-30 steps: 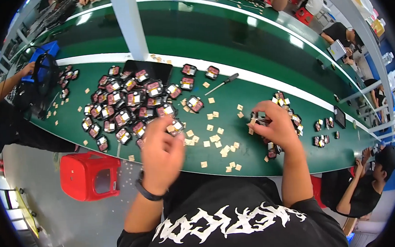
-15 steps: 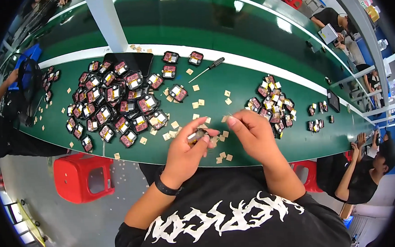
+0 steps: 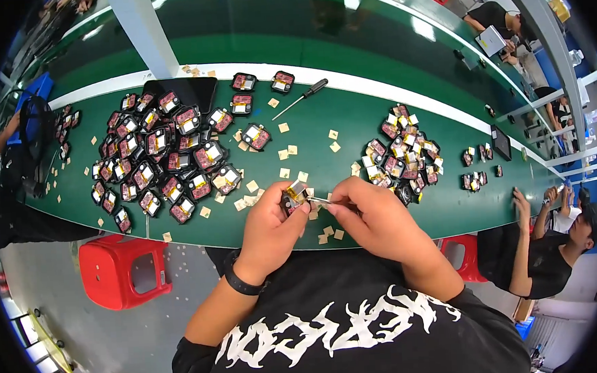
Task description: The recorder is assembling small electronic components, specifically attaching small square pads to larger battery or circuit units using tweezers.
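Observation:
My left hand (image 3: 270, 219) is closed around a small black electronic housing (image 3: 293, 204) with a red circuit board. A silver battery with yellow tape (image 3: 297, 190) sticks up from that housing. My right hand (image 3: 365, 210) pinches a thin metal tool (image 3: 321, 201), its tip meeting the housing; the fingers hide much of the tool. Small tan square pieces (image 3: 326, 234) lie on the green table just below and around my hands.
A large heap of similar housings (image 3: 166, 150) is at left, a smaller heap (image 3: 402, 149) at right. Behind lie a screwdriver (image 3: 300, 99) and a black tray (image 3: 193, 92). A red stool (image 3: 95, 274) stands at lower left. A co-worker (image 3: 556, 256) sits at right.
My right hand has moved left and down, bringing the tool to the housing. The housing has been turned so its board and taped battery show. The view has shifted slightly.

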Tool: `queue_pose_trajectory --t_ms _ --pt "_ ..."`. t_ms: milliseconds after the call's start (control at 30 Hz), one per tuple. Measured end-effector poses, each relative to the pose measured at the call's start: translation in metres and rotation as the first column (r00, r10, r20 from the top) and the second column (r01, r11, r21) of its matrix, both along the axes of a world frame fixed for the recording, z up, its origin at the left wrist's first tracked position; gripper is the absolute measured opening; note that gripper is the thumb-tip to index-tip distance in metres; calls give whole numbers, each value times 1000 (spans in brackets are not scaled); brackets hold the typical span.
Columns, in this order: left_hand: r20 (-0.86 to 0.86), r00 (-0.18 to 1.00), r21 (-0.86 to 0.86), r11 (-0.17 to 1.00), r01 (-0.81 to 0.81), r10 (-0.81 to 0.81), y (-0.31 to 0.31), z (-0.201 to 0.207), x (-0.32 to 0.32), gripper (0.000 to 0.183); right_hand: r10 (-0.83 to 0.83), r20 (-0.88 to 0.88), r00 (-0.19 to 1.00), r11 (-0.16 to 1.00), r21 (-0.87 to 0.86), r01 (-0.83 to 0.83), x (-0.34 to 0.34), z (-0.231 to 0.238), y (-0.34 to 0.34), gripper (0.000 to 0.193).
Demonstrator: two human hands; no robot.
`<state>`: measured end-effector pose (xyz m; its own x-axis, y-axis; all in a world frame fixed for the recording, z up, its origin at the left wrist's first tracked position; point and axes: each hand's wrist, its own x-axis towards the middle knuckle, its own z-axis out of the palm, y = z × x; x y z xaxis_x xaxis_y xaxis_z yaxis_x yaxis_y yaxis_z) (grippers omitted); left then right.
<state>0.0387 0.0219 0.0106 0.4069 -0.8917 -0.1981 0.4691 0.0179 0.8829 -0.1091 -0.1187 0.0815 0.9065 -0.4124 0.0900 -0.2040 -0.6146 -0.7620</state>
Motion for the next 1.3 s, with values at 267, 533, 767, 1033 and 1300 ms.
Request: queue_pose_trajectory --t_ms 267,533,767,1033,1300 --pt "96 995 -19 999 -34 36 -3 -3 -7 25 -6 -104 995 943 -331 -29 5 0 -2 14" --pt "328 944 103 995 -3 -31 -5 10 -2 19 21 -97 995 941 -335 -53 8 -12 -6 14" --pt "-13 989 71 986 151 -151 -1 7 6 25 -18 28 999 971 237 11 -3 -38 -10 15" --pt "148 982 34 993 111 -115 0 15 2 41 -159 -3 987 925 350 150 -17 -31 -19 32" --pt "77 989 -13 991 130 -128 7 10 3 47 207 41 978 963 -185 -196 6 -9 -19 36"
